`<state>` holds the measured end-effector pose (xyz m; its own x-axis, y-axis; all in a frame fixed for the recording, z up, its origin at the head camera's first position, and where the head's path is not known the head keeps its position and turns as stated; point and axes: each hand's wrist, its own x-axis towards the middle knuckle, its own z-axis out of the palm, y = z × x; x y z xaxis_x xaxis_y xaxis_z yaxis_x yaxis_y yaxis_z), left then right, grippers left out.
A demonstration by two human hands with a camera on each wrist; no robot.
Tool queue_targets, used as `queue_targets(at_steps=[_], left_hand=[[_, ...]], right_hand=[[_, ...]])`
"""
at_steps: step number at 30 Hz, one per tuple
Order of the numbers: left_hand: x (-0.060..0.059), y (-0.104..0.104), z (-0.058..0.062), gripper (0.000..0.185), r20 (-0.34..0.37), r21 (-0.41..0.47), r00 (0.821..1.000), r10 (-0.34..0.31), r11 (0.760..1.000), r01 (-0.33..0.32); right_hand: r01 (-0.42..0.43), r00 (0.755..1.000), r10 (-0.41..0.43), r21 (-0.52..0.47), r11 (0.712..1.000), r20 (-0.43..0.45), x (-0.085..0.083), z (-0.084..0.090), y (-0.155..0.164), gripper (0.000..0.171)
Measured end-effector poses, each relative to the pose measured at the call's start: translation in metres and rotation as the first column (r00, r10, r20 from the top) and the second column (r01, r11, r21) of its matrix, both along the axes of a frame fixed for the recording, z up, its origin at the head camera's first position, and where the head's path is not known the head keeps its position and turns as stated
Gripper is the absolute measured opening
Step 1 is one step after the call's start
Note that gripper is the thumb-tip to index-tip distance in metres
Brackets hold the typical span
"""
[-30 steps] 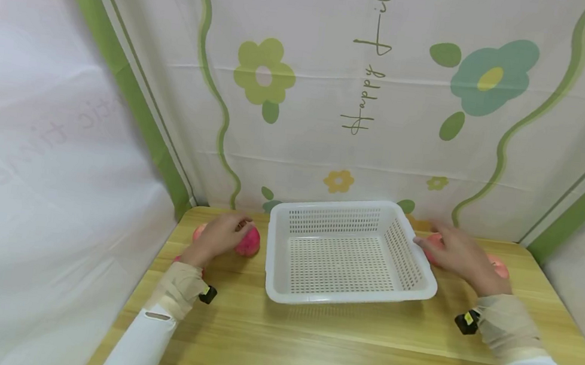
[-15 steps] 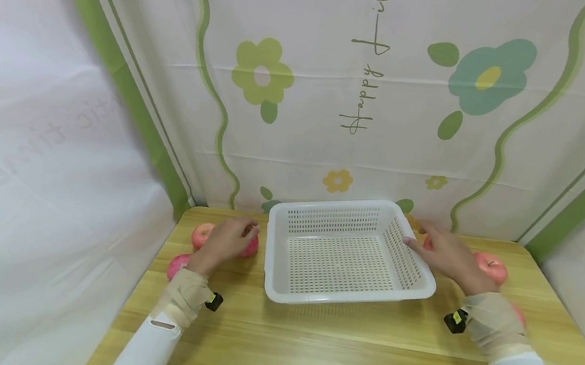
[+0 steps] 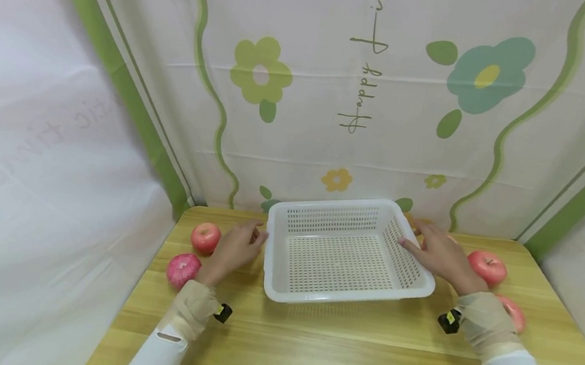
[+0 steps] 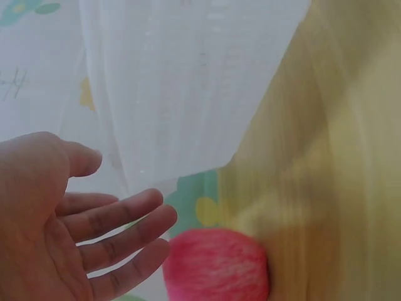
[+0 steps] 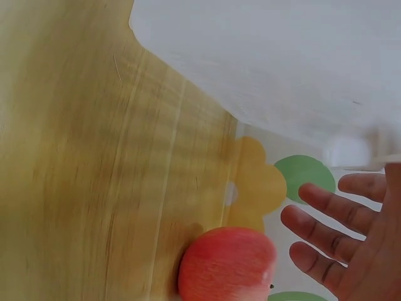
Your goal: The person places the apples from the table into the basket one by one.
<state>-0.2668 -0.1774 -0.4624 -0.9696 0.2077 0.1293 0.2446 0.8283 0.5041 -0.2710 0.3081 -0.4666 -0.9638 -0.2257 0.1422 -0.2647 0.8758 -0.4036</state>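
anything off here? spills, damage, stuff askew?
Nothing stands out. The white basket sits flat and empty on the wooden table, slightly rotated to its edge. Apples lie loose either side, intact: two by the left hand, two visible by the right hand. Both hands are open at the basket's sides.

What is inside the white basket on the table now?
Nothing can be seen inside the white basket; its perforated floor is bare. The near wall hides only a thin strip of the floor. The apples lie outside it.
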Motion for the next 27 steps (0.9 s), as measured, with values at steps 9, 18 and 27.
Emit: queue_targets(at_steps=[9, 18, 27], left_hand=[[0.009, 0.015, -0.007, 0.051, 0.008, 0.158, 0.999, 0.045, 0.986, -0.045], [0.016, 0.030, -0.009, 0.055, 0.051, 0.250, 0.995, 0.081, 0.964, -0.092], [0.019, 0.042, -0.015, 0.059, 0.086, 0.355, 0.995, 0.054, 0.931, -0.081]], right_hand=[[0.001, 1.000, -0.001, -0.017, 1.000, -0.018, -0.002, -0.004, -0.001, 0.078], [-0.013, 0.996, 0.027, -0.157, 0.987, 0.087, 0.000, -0.005, -0.006, 0.077], [-0.002, 0.991, 0.029, -0.201, 0.980, 0.130, 0.002, -0.006, -0.007, 0.078]])
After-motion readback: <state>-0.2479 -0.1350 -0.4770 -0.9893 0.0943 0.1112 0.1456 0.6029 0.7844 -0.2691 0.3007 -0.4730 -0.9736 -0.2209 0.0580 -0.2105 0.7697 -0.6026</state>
